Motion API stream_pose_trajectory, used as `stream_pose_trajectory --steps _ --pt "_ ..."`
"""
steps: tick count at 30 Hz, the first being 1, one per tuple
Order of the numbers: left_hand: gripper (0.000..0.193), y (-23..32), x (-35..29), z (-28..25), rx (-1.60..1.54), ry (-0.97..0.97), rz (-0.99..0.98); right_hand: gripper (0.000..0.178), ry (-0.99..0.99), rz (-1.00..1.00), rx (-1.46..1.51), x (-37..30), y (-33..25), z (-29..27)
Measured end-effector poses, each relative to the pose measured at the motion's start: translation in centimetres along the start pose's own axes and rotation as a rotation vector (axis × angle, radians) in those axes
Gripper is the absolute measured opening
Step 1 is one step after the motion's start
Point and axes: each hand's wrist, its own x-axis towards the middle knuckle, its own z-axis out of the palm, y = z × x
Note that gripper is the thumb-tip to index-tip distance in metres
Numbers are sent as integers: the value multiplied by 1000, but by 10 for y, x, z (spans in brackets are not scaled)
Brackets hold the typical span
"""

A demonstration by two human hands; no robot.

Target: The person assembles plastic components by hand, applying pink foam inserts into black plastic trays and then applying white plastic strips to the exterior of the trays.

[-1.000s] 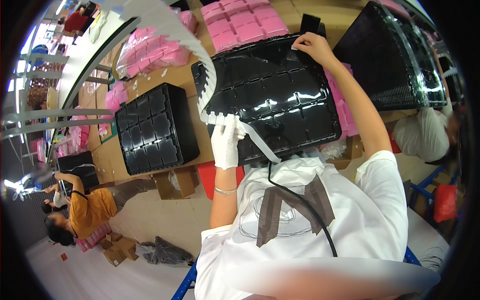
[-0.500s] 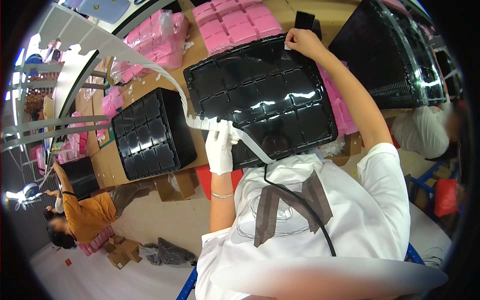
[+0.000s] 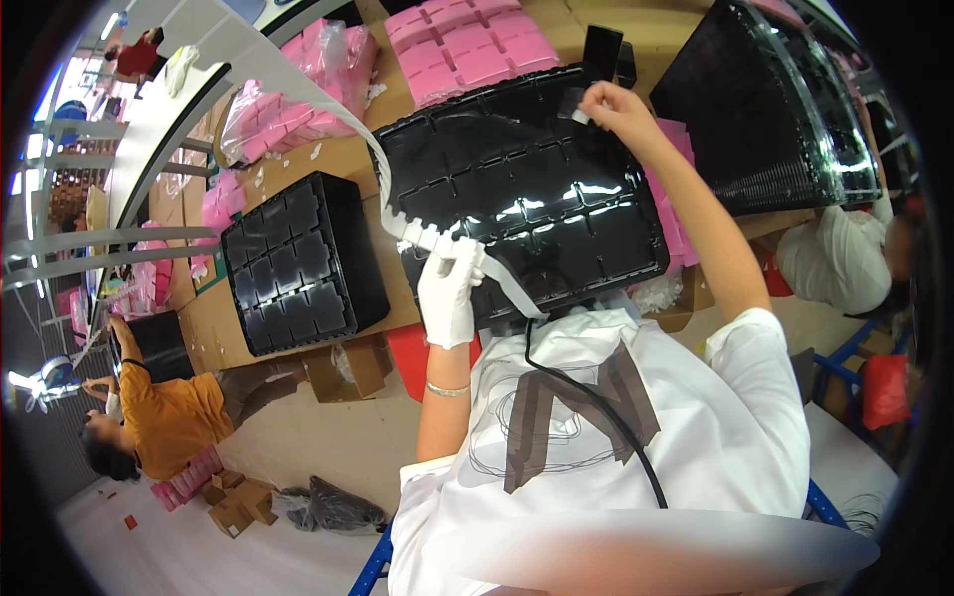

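A large black plastic tray [image 3: 517, 164] with moulded rectangular compartments lies in front of me, perhaps atop a stack. My left hand [image 3: 449, 298], in a white glove, is closed on a long white strip of stickers [image 3: 513, 290] over the tray's left near part. From the upper left the strip curves down to this hand, then runs on toward my shirt. My bare right hand [image 3: 621, 114] pinches a small white sticker [image 3: 580, 116] at the tray's far right corner. Beside those fingertips, a small clear film piece [image 3: 569, 103] shows against the black plastic.
Another black tray stack [image 3: 283, 268] stands left, and a tall black stack [image 3: 735, 119] right. Pink trays [image 3: 467, 45] and bagged pink pieces [image 3: 333, 65] lie beyond. A small black box [image 3: 602, 52] stands near my right hand. Co-workers sit left [image 3: 174, 422] and right [image 3: 835, 253].
My right hand has shifted slightly right and down, and the clear film now shows beside its fingertips. My left hand has moved a little right with the strip.
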Motion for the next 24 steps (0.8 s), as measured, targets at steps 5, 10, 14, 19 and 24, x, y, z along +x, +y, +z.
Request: stream_pose_trajectory --steps 5,10,14,19,24 --pt "23 5 -11 27 -175 -168 -72 11 -169 307 909 -95 -29 63" --pt "21 -5 -15 43 -107 -214 -110 17 -142 304 470 -154 -55 115" --pt "25 -8 -21 54 -83 -253 -136 12 18 215 299 -175 -63 108" --pt "27 -15 -26 59 40 -286 -134 10 138 -143 16 -203 -73 63" --pt "22 -24 -24 55 111 -304 -160 13 90 109 -437 -200 -34 4"
